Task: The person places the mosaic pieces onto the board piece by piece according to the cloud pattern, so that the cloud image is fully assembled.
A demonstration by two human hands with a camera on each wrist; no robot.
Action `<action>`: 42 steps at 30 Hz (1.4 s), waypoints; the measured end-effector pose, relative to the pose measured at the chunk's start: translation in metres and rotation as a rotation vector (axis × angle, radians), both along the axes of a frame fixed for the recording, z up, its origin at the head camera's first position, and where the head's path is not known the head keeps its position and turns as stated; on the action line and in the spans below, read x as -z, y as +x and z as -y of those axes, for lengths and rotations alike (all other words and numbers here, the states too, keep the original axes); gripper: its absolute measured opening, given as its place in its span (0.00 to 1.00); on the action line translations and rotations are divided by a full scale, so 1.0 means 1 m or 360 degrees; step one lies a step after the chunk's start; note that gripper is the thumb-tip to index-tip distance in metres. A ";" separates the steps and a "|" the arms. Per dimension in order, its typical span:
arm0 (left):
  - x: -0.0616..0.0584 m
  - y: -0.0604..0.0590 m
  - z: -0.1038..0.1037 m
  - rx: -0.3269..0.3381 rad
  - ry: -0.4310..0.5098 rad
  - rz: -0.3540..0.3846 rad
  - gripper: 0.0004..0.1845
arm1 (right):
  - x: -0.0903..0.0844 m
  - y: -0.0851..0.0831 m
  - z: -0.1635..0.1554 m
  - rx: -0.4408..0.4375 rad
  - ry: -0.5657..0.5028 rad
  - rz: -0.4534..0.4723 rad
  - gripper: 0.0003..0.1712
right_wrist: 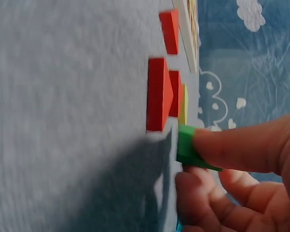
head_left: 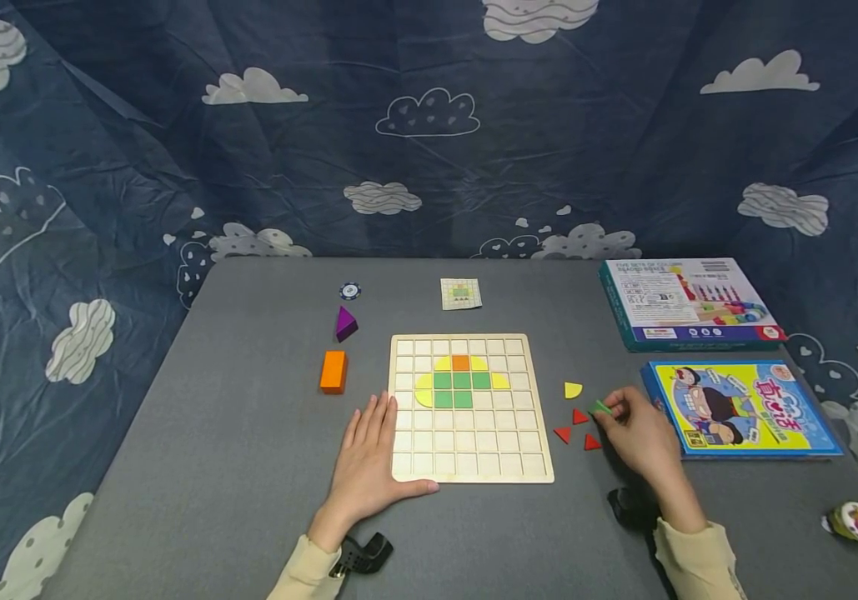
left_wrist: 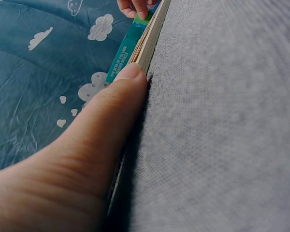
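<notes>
I pinch a small green piece (head_left: 599, 407) in my right hand (head_left: 642, 433), just off the table (head_left: 248, 467), right of the wooden grid board (head_left: 471, 450). On the board, a picture is partly laid: orange, green and yellow pieces near the top, most cells bare. Three red triangles (head_left: 577, 426) and a yellow quarter-circle (head_left: 573, 389) wait beside it. My left hand (head_left: 368, 462) lies flat, fingers straight, steadying the board's left edge.

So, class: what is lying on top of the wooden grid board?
On the wooden grid board lie one orange square tile, five green square tiles and yellow curved tiles. The left hand hides part of its left edge.
</notes>
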State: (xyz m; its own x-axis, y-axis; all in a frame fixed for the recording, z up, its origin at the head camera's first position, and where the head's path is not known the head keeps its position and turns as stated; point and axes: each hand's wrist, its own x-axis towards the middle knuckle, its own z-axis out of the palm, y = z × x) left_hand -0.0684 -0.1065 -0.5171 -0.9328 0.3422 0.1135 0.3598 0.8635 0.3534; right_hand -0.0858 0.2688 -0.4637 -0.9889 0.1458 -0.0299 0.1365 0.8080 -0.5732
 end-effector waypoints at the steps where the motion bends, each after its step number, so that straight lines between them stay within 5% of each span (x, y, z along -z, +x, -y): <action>1: 0.000 0.000 0.000 0.0000 0.0000 0.0000 0.70 | 0.000 0.000 0.001 0.0010 -0.0014 -0.0014 0.13; 8: -0.002 0.000 0.000 -0.0004 -0.0002 0.0009 0.70 | -0.002 -0.006 0.018 0.0035 -0.0113 -0.0200 0.12; 16: -0.002 0.001 0.000 -0.0002 -0.0014 -0.0012 0.70 | -0.005 -0.017 0.049 -0.0140 -0.0195 -0.0375 0.10; 29: -0.002 0.001 0.000 -0.0007 -0.0017 0.0020 0.70 | -0.008 -0.037 0.092 -0.0447 -0.0287 -0.0216 0.05; 42: -0.001 0.000 0.000 -0.0007 -0.0032 0.0012 0.70 | -0.002 -0.047 0.110 -0.0560 -0.0247 -0.0123 0.04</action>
State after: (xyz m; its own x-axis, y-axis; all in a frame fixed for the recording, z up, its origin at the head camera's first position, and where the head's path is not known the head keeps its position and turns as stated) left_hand -0.0684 -0.1062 -0.5159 -0.9352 0.3400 0.0994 0.3530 0.8721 0.3390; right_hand -0.1328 0.1585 -0.4619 -0.9779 -0.2028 0.0517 -0.1818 0.7007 -0.6899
